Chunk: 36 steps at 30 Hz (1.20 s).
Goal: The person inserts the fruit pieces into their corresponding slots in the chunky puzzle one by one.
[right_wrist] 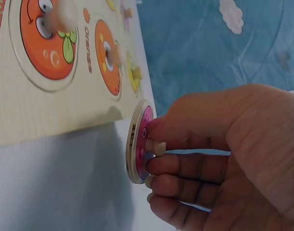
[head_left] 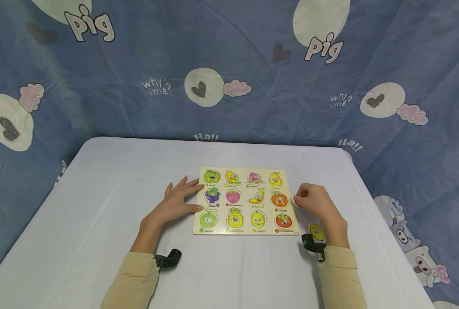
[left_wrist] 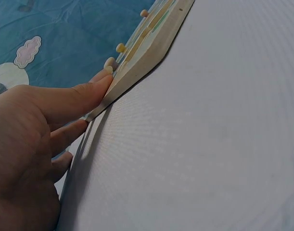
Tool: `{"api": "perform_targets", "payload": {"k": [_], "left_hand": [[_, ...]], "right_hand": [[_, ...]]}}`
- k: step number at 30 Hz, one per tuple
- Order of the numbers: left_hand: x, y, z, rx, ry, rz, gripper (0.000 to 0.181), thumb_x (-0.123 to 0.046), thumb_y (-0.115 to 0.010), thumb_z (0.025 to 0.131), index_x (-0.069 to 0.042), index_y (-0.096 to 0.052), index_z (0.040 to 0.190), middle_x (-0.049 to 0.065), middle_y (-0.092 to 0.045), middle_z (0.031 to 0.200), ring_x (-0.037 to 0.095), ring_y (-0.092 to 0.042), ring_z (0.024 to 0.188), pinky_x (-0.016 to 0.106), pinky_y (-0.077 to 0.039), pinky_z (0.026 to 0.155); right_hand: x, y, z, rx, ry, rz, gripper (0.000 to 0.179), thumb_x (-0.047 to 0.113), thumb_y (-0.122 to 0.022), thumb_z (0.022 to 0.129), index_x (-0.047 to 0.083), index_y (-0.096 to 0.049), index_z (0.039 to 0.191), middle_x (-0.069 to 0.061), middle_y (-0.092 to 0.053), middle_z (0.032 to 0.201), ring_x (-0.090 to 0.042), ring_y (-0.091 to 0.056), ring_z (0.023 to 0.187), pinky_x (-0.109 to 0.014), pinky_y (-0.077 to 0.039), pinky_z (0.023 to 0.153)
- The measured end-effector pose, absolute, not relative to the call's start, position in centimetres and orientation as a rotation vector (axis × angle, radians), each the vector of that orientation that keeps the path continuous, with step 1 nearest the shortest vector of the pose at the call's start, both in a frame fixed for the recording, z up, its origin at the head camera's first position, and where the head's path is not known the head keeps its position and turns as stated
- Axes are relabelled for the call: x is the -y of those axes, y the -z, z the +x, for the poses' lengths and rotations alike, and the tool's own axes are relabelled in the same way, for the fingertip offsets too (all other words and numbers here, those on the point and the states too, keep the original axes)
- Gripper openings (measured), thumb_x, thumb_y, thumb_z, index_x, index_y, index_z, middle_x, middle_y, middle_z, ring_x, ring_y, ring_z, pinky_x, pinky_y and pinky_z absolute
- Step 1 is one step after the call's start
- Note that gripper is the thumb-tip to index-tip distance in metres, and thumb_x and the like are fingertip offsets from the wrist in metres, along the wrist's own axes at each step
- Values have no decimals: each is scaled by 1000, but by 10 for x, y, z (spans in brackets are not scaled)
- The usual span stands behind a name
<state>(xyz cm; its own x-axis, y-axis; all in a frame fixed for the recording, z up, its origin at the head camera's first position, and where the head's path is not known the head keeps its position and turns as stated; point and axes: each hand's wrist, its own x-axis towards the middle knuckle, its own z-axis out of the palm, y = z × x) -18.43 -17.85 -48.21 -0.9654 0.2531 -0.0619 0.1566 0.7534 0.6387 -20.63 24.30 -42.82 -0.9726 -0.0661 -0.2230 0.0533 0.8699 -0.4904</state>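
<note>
A wooden fruit puzzle board (head_left: 246, 206) lies on the white table, with knobbed fruit pieces in many of its slots. My left hand (head_left: 177, 199) rests at the board's left edge with fingers spread. In the left wrist view, the thumb (left_wrist: 84, 98) touches the edge near a corner. Just off the right edge, my right hand (head_left: 316, 201) pinches a pink strawberry puzzle piece (right_wrist: 144, 142), which stands tilted on its side with its wooden knob toward the palm. Fingertips partly cover the piece.
A yellow lemon piece (head_left: 317, 232) lies on the table beside the right wrist, partly covered by it. Each wrist carries a black camera mount. Behind the white table (head_left: 113, 171) hangs a blue printed cloth (head_left: 144, 111).
</note>
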Motion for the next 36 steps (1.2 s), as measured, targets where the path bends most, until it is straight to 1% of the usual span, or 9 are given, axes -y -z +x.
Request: {"api": "perform_targets", "payload": {"k": [8, 15, 29, 36], "left_hand": [[178, 483, -185, -2808, -1003, 342, 75, -40, -80, 79, -18, -52, 146, 8, -36, 161, 37, -11, 155, 67, 6, 121], [179, 484, -186, -2814, -995, 342, 76, -40, -80, 79, -18, -52, 146, 7, -36, 161, 37, -11, 156, 67, 6, 121], [180, 487, -187, -2811, -1006, 355, 76, -41, -80, 79, -19, -51, 146, 8, -35, 162, 38, -11, 155, 67, 7, 120], [180, 486, -187, -2811, -1012, 349, 76, -40, -80, 79, -19, -51, 146, 8, -35, 162, 38, -11, 155, 67, 7, 120]], "right_hand": [[-234, 429, -207, -2821, 760, -93, 15, 20, -69, 91, 7, -65, 85, -7, -62, 79, -21, -54, 75, -28, -43, 60], [-228, 431, -208, -2833, 781, -134, 16, 19, -69, 91, 8, -63, 82, -6, -60, 76, -21, -53, 72, -28, -42, 58], [-213, 432, -210, -2833, 794, -189, 14, 20, -69, 92, 10, -65, 83, -6, -63, 80, -20, -53, 73, -28, -42, 60], [-204, 434, -211, -2843, 770, -209, 12, 19, -69, 90, 12, -65, 82, -6, -64, 82, -22, -54, 76, -30, -43, 64]]}}
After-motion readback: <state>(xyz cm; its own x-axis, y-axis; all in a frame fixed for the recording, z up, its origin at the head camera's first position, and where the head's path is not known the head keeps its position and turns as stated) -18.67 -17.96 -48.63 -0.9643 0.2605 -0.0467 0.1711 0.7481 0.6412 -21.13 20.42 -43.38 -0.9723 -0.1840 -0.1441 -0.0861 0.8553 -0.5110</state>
